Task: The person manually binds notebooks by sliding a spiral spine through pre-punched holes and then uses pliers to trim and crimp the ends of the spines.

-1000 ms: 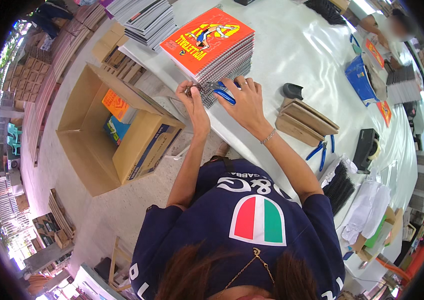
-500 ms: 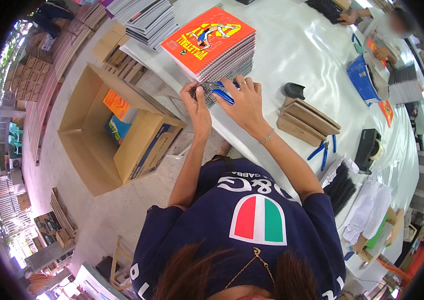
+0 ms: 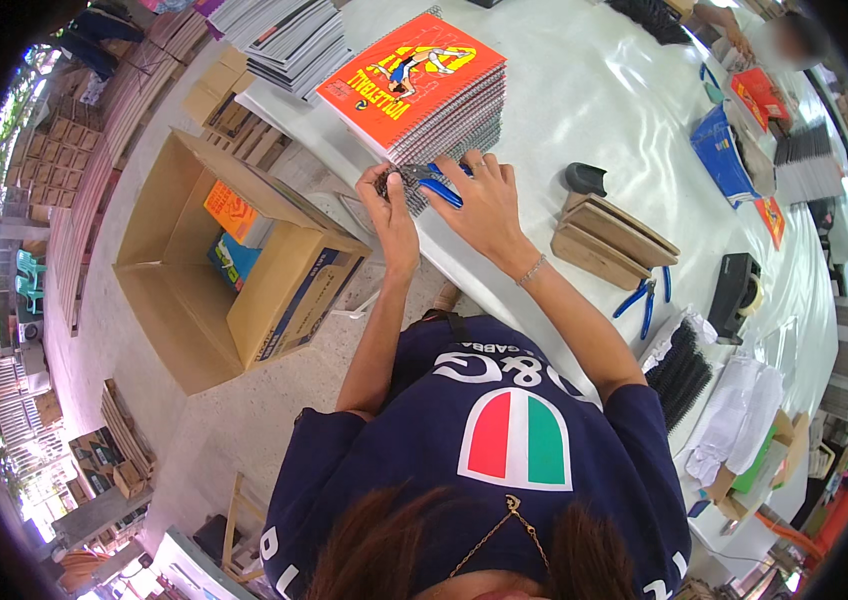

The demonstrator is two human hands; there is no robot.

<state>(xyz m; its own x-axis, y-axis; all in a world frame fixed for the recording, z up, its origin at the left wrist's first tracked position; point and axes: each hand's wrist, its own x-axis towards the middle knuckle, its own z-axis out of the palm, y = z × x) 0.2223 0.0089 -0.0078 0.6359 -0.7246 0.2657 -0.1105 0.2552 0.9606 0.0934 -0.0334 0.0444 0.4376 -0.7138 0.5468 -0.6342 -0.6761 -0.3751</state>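
A stack of orange spiral-bound notebooks [image 3: 414, 85] lies on the white table [image 3: 584, 90]. At the stack's near corner my right hand [image 3: 484, 205] grips blue-handled pliers [image 3: 434, 180] against the wire binding. My left hand [image 3: 389, 215] pinches the same corner of the stack from the left, touching the coil. Both forearms reach out from my dark blue shirt.
An open cardboard box [image 3: 234, 265] with orange and blue books stands on the floor to the left. Wooden blocks [image 3: 609, 240], a second pair of blue pliers [image 3: 644, 298], black binding combs [image 3: 684, 370], a tape dispenser [image 3: 739, 285] and another person's hand [image 3: 739, 40] are on the right.
Both hands stay at the stack's corner. The left hand has shifted slightly along the coil; the pliers stay at the binding.
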